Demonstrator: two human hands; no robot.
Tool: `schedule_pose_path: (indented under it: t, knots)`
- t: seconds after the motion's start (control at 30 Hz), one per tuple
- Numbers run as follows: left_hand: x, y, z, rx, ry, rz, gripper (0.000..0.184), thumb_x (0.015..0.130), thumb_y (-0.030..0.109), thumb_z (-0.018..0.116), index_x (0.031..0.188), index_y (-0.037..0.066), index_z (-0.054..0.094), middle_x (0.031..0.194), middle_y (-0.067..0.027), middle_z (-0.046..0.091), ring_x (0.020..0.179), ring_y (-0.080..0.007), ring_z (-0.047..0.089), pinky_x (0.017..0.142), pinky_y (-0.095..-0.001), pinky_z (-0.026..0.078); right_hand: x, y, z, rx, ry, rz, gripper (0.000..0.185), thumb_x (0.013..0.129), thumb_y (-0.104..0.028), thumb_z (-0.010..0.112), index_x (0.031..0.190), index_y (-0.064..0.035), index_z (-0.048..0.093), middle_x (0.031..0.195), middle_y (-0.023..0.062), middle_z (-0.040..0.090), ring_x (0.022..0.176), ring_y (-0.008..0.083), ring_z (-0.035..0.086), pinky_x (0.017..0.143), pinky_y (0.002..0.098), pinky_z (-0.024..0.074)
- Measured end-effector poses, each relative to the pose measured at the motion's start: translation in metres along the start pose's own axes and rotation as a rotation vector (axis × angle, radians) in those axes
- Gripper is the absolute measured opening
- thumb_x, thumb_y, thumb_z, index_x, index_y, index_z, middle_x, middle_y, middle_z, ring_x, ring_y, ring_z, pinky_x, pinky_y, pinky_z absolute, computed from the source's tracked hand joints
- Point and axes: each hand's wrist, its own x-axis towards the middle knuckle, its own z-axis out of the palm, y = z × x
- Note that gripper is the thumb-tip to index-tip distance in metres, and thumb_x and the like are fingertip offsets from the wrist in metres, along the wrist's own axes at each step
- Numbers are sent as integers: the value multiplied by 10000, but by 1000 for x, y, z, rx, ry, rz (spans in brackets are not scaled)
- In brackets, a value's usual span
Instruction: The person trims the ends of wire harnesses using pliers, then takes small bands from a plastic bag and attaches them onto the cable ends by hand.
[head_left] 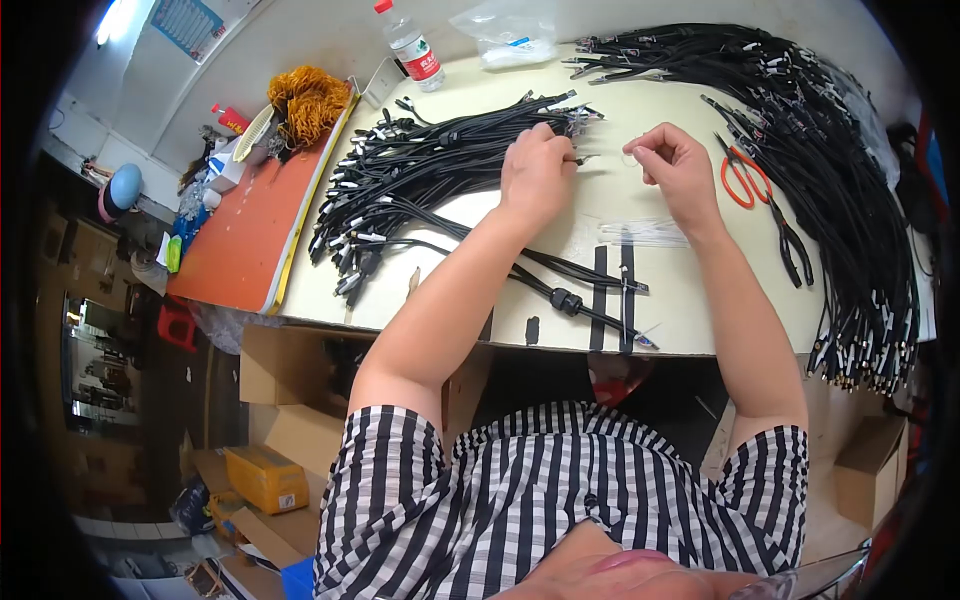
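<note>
My left hand (538, 175) is closed round a black cable at the right end of a heap of black cables (430, 165); a short wire end sticks out past its fingers. Across from it, my right hand (678, 172) is pinched, with what looks like a thin white cable tie at the fingertips, too fine to see clearly. Several white cable ties (640, 233) lie on the table below that hand. Nearer my body, a cable with a thick black gland (566, 301) rests across two black tape strips (599, 322).
To the right are red-handled scissors (742, 178), black-handled pliers (790, 240) and a big cable bundle (840, 200) hanging over the edge. A water bottle (412, 50) and a plastic bag (515, 45) stand at the back. An orange board (250, 220) lies left.
</note>
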Motion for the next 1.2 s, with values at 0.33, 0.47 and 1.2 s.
schedule_pose_path:
  t: [0.33,0.47,1.2]
  knots:
    - [-8,6,-32,-679,-121,-251,95,906,87,579,936,8,622,724,-51,648,620,-112,539,597,-262,431,-3,-6,16,77,-84,-20,91,872,-21,627,963,-9,622,891,40,654,734,62,560,656,211,479]
    - [-13,21,-42,-682,-166,-182,101,925,84,575,965,7,627,743,-1,634,612,-47,449,555,-218,373,-8,-12,21,133,-124,-15,131,869,-45,666,991,3,658,866,27,643,741,63,570,656,207,475]
    - [-14,16,-29,-941,-176,-278,131,853,10,674,981,-12,677,846,-15,672,761,-45,581,687,-200,464,-5,-8,10,88,-220,33,80,867,-21,656,927,6,702,817,28,657,701,70,560,641,198,455]
